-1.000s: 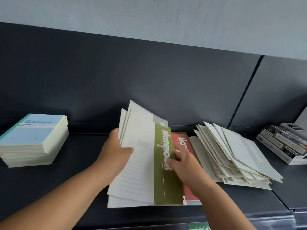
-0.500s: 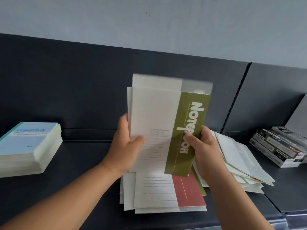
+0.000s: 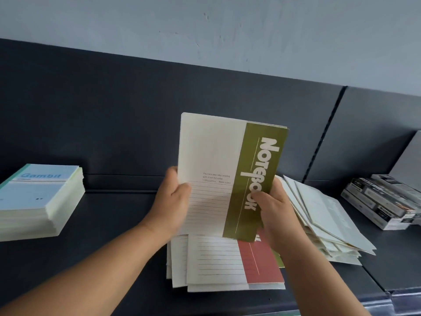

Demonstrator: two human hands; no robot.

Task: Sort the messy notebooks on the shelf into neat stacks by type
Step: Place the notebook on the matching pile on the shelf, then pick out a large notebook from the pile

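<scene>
Both hands hold a small bundle of green-spined notebooks (image 3: 230, 176) upright above the shelf (image 3: 114, 224), long axis running from 12 to 6 o'clock with a slight lean of the top toward 1 o'clock, the olive "Notebook" band on its right edge. The left hand (image 3: 173, 201) clasps the bundle's left edge at about 9 o'clock, thumb pressed on the lined cover and fingers hidden behind; the right hand (image 3: 273, 208) pinches the green band at about 4 o'clock, thumb in front, fingers behind. Directly below the bundle, at 6 o'clock, lies the pile it belongs to or is being parted from: a loose heap topped by a red-spined notebook (image 3: 237, 258), with a sliver of green cover peeking out at its right and cream edges splayed at its left. At 3 o'clock from the hands a fanned pile of pale notebooks (image 3: 323, 215) leans in disorder, nearer the right hand; well off at 9 o'clock sits a squared stack of blue Gambit notebooks (image 3: 38, 197), nearer the left. Judging by this, the bundle's bottom edge likely needs tapping square, then a flat set-down on bare shelf toward 8 o'clock, the left hand leading. Boxes (image 3: 382, 201) at far right play no part.
</scene>
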